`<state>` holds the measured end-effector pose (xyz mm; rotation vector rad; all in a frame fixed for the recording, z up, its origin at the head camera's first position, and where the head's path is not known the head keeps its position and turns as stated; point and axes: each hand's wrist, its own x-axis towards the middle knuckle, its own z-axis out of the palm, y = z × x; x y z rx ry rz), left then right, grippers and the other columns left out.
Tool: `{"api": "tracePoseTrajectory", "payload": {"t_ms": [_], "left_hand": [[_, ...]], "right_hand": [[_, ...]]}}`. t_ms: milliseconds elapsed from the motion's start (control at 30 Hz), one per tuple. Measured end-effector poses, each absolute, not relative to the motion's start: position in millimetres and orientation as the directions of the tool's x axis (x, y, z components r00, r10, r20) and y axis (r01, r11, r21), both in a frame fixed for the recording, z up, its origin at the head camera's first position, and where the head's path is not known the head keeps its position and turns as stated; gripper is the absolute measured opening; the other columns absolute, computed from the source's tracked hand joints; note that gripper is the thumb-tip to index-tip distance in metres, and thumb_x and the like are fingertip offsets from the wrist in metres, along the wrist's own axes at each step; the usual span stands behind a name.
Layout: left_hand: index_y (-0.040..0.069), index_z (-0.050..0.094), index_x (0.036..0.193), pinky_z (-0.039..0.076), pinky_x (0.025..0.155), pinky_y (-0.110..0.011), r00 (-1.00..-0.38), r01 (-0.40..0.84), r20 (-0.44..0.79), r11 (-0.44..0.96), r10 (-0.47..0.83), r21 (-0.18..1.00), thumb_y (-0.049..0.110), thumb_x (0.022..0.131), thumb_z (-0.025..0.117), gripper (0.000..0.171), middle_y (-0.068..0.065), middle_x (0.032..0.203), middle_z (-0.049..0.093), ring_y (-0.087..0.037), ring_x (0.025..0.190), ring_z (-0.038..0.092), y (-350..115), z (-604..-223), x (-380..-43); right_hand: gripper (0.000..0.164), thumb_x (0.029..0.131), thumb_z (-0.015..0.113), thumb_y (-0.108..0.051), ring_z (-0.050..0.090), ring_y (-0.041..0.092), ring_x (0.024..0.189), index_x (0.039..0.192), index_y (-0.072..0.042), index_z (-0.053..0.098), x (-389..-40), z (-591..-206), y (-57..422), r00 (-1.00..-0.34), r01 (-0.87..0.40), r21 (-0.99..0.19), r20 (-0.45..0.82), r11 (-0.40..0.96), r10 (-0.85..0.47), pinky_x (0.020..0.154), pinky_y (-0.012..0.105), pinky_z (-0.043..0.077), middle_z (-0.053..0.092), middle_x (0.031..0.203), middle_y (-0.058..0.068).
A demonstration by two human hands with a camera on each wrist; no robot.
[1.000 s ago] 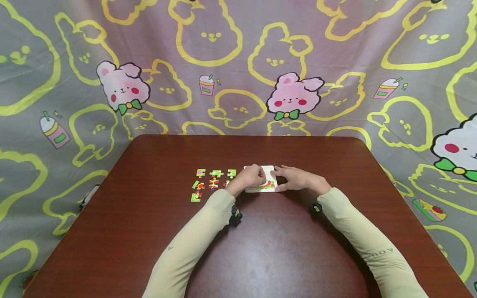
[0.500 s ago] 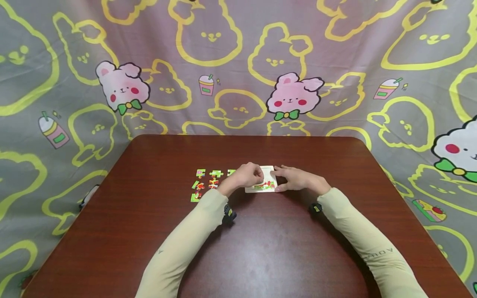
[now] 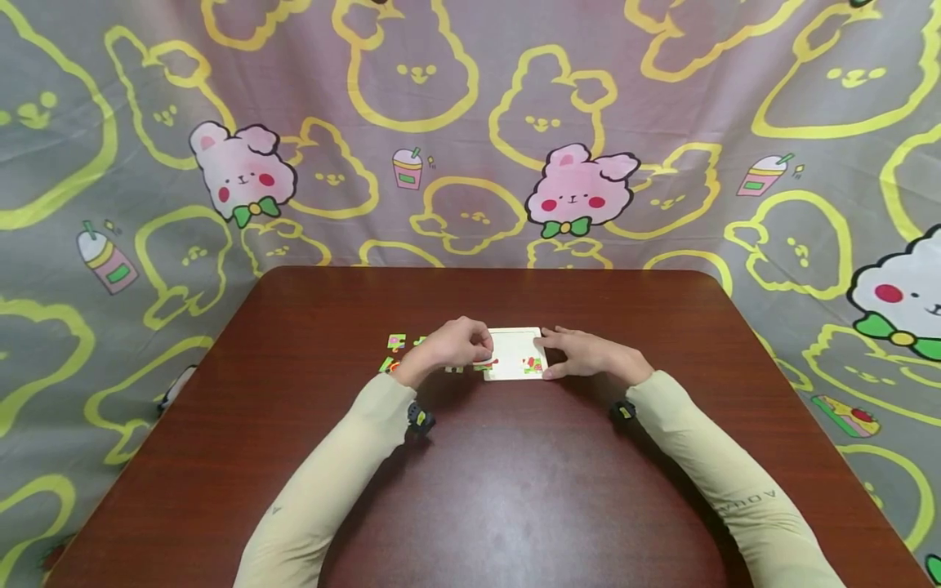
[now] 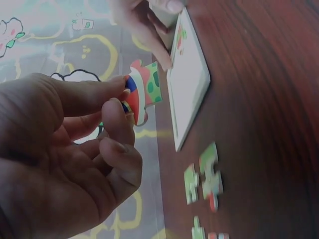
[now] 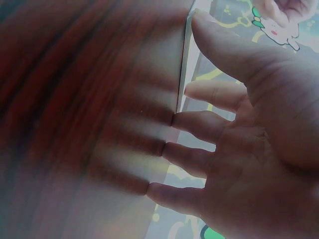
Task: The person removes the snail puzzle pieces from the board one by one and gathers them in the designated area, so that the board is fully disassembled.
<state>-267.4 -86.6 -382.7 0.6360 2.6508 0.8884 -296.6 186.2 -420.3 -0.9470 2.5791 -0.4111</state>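
Observation:
My left hand pinches a jigsaw puzzle piece between thumb and fingers, held up at the left edge of a white puzzle tray. Red, blue, white and spotted green show on the piece in the left wrist view. At the tray's right edge, my right hand rests with its fingers spread, thumb and fingertips on the tray's side and the table. Another colourful piece lies inside the tray's near right corner; the rest of its floor is plain white.
Several loose puzzle pieces lie on the brown table left of the tray, partly hidden under my left arm. In the left wrist view, more pieces lie beside the tray. A patterned curtain hangs behind the table.
My left hand has moved left from over the tray to its left edge, carrying the piece; where it was, the tray floor is now bare. My right hand has stayed in place.

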Motion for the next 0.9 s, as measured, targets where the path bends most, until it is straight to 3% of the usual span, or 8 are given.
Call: {"api": "tracePoseTrajectory", "payload": {"t_ms": [200, 500, 900], "left_hand": [[0.012, 0.067, 0.084, 0.04, 0.06, -0.023, -0.873, 0.319, -0.115, 0.734, 0.473, 0.6, 0.011, 0.088, 0.066, 0.005, 0.005, 0.074, 0.061, -0.01, 0.065, 0.051, -103.7, -383.3, -265.4], [0.011, 0.067, 0.087, 0.04, 0.051, -0.024, -0.892, 0.214, -0.187, 0.749, 0.412, 0.627, 0.013, 0.091, 0.067, 0.004, 0.001, 0.073, 0.06, -0.011, 0.057, 0.048, -133.1, -386.7, -259.4], [0.011, 0.066, 0.085, 0.038, 0.057, -0.025, -0.881, 0.224, -0.199, 0.749, 0.429, 0.623, 0.008, 0.09, 0.065, 0.005, 0.004, 0.07, 0.057, -0.011, 0.061, 0.047, -168.0, -389.2, -254.1]], "right_hand": [[0.071, 0.089, 0.071, -0.036, 0.02, 0.046, 0.147, 0.147, -0.006, 0.043, -295.6, -419.6, 186.4, -0.713, -0.55, -0.389, -0.241, 0.739, -0.658, 0.117, 0.057, 0.025, 0.027, 0.159, 0.022], [0.072, 0.089, 0.071, -0.037, 0.018, 0.045, 0.148, 0.148, -0.007, 0.041, -293.9, -419.0, 185.4, -0.717, -0.535, -0.4, -0.251, 0.744, -0.65, 0.117, 0.056, 0.024, 0.025, 0.16, 0.02], [0.072, 0.089, 0.072, -0.034, 0.018, 0.044, 0.148, 0.148, -0.007, 0.041, -293.2, -417.1, 184.4, -0.727, -0.518, -0.401, -0.258, 0.755, -0.636, 0.118, 0.056, 0.024, 0.025, 0.16, 0.019]]}}
